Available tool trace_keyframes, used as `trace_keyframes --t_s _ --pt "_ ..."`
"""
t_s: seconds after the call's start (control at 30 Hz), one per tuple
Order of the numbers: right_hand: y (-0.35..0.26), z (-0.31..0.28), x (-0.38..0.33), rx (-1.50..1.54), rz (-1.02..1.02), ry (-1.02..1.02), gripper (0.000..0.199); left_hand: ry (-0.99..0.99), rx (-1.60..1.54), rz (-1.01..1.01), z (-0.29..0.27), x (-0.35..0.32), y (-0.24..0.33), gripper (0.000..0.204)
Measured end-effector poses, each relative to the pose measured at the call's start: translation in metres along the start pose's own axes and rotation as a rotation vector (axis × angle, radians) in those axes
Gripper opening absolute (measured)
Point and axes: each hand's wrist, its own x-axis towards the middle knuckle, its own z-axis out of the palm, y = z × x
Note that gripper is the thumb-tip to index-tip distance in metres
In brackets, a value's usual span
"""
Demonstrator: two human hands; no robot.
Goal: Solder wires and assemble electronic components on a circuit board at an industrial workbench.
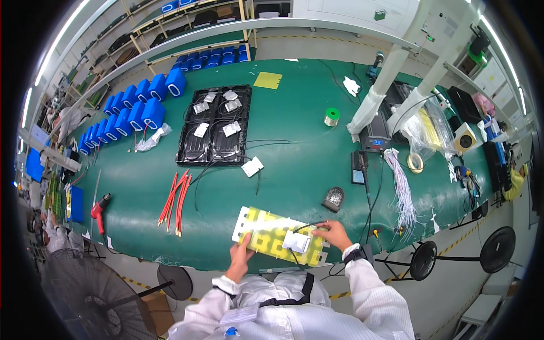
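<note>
A flat yellow battery pack (260, 231) with white end strips lies slantwise at the near edge of the green table. On its right part rests a small white circuit module (296, 242), from which black leads run out. My left hand (240, 258) grips the pack's near edge toward its left end, thumb on top. At the far right corner of the pack is my right hand (335, 233), its fingers closed on a black cable (310, 224) that arches from the module. The exact fingertip contact is too small to make out.
A black tray (214, 126) holds several white modules. Red wires (175, 201), a red heat gun (100, 212) and blue battery packs (116, 122) lie leftward. Rightward are a tip cleaner (333, 199), a soldering station (375, 136), solder wire (331, 117) and white wires (401, 187).
</note>
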Motion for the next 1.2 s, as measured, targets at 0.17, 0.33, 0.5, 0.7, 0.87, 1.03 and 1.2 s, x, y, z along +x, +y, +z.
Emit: trace_keyframes --t_s 0.17,0.33,0.5,0.7,0.87,1.03,1.2 --pt "0.013 0.027 -0.032 0.118 0.034 0.214 0.05 -0.089 0.327 0.081 0.023 0.049 0.057 0.059" --pt "0.018 0.075 -0.07 0.378 0.034 0.423 0.034 -0.382 0.599 0.155 0.071 0.083 0.097 0.06" --pt "0.012 0.118 -0.087 0.378 0.13 0.536 0.032 -0.453 0.902 0.331 0.09 0.122 0.092 0.069" --pt "0.006 0.126 -0.09 0.341 0.051 0.628 0.031 -0.407 0.092 -0.11 0.055 0.109 0.088 0.065" --pt "0.0 0.119 -0.097 0.408 0.118 0.548 0.042 -0.448 0.534 0.126 -0.019 0.129 0.05 0.055" --pt "0.018 0.12 -0.143 0.514 0.121 0.528 0.044 -0.371 0.668 0.163 -0.087 0.152 0.026 0.046" --pt "0.04 0.129 -0.209 0.721 0.346 0.669 0.04 -0.357 0.766 0.242 -0.094 0.157 0.023 0.042"
